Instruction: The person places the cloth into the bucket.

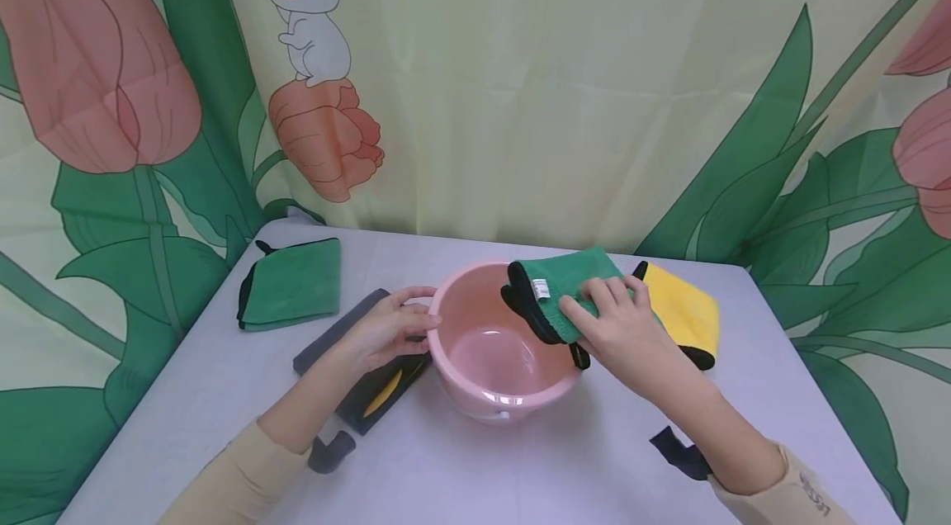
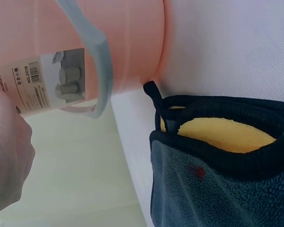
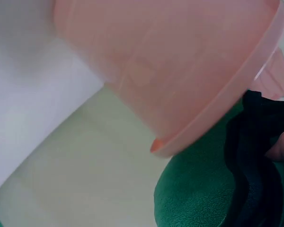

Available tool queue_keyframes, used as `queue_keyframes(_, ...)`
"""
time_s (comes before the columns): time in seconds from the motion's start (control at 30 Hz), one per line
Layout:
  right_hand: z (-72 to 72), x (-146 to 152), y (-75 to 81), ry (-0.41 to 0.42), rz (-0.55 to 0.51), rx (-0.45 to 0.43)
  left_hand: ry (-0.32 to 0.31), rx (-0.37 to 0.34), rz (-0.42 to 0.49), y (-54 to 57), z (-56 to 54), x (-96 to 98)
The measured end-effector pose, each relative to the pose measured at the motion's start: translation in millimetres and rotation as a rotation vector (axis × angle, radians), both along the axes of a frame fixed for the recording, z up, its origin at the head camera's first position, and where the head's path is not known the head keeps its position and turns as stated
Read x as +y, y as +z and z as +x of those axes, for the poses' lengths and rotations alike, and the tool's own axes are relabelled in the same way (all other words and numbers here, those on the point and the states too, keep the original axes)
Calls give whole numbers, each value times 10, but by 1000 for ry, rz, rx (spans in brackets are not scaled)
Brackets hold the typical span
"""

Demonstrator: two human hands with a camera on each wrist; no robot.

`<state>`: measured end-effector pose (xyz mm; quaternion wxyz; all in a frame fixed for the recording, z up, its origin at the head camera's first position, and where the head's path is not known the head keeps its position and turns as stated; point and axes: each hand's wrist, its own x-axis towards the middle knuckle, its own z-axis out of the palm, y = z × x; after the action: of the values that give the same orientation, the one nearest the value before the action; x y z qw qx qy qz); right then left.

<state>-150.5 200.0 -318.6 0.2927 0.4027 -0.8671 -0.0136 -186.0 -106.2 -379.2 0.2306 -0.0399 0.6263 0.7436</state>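
Observation:
A pink bucket [image 1: 494,360] with a pale handle [image 2: 100,61] stands on the table, its inside showing bare pink floor. My left hand [image 1: 390,331] grips the bucket's left rim, thumb at the edge and fingers down the outer wall beside a paper label [image 2: 42,80]. In my right hand [image 1: 620,327] is a folded green towel [image 1: 560,273] with black edging and a small white tag. The towel hangs over the bucket's right rim, partly above the opening. In the right wrist view, green towel cloth [image 3: 199,189] shows beside the rim, with fingertips on its black border.
Another folded green towel [image 1: 293,286] lies at the back left of the white table [image 1: 535,475]. Left of the bucket lies a dark grey towel [image 1: 379,393] with a yellow inside, partly behind my left forearm. A yellow towel [image 1: 687,314] lies behind my right hand. A printed curtain [image 1: 520,96] hangs behind.

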Motion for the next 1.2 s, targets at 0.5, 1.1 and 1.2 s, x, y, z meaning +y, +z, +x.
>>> queue_keyframes(0.5, -99, -414, -147, 77, 96, -103, 3, 23, -31, -21, 4, 12)
queue_keyframes(1.1, -253, -649, -319, 83, 180, -326, -12, 8, -28, 7, 6, -9)
queue_keyframes(1.2, -276, -673, -357, 87, 201, -318, -18, 13, -31, 2, 6, -4)
